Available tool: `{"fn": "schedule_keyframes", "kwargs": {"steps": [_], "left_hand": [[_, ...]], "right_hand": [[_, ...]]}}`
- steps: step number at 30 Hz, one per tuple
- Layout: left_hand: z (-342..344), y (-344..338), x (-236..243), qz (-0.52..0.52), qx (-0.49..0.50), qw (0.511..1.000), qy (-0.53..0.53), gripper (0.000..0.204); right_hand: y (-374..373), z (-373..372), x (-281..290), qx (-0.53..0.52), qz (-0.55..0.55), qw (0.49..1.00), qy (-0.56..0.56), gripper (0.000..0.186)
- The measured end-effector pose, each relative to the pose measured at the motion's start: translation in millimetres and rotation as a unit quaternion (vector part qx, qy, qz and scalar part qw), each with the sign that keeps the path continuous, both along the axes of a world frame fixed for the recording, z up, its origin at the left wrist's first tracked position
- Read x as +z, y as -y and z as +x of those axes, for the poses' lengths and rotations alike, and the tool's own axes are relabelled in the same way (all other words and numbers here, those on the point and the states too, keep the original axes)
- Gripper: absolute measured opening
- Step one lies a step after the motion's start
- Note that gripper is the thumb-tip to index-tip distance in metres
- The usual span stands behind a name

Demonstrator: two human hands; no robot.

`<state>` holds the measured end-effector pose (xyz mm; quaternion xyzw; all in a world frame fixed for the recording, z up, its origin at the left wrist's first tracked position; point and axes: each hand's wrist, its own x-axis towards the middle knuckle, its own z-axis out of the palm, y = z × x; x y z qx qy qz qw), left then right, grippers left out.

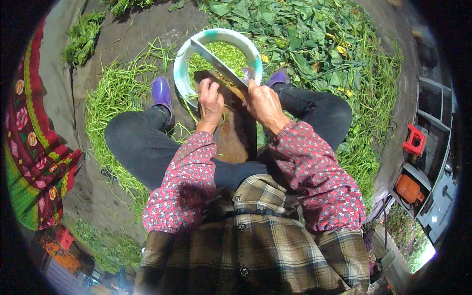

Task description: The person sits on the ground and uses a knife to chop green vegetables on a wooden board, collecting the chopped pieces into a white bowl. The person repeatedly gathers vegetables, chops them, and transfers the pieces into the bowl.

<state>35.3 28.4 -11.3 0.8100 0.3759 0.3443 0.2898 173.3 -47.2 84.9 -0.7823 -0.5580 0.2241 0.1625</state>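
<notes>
Seated low, the person works over a wooden chopping board [236,135] between the knees. The right hand [263,101] is clenched round the handle end of a long chopping blade [219,61], whose long axis runs up and leftward from those fingers across the rim of a white bowl [183,64] of chopped greens. The left hand [210,101], just beside, presses green stems [223,105] down with curled fingers, directly beneath the blade's near end.

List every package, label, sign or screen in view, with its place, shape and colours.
No labels, signs or screens can be made out.
Orange canister: right edge, on the shelving, rounded, the nearest thing to a package.
Red boxy object: right edge, above the canister; what it is cannot be told.
</notes>
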Motion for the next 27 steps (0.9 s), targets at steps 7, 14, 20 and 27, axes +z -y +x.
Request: {"fn": "schedule_keyframes", "kwargs": {"steps": [7, 14, 20, 27], "left_hand": [[0, 0, -1, 0.037, -0.015, 0.999, 0.016, 0.040], [-5, 3, 7, 0.042, -0.042, 0.997, -0.053, 0.015], [-9, 2, 0, 0.006, -0.019, 1.000, -0.015, 0.020], [-11, -1, -9, 0.037, -0.022, 0.999, -0.018, 0.019]], "right_hand": [[14, -22, 10, 0.059, -0.082, 0.992, 0.081, 0.006], [-12, -22, -28, 0.007, 0.013, 1.000, 0.024, 0.010], [2, -13, 9, 0.030, -0.039, 0.998, 0.029, 0.012], [7, -31, -10, 0.036, -0.031, 0.997, 0.055, 0.007]]}}
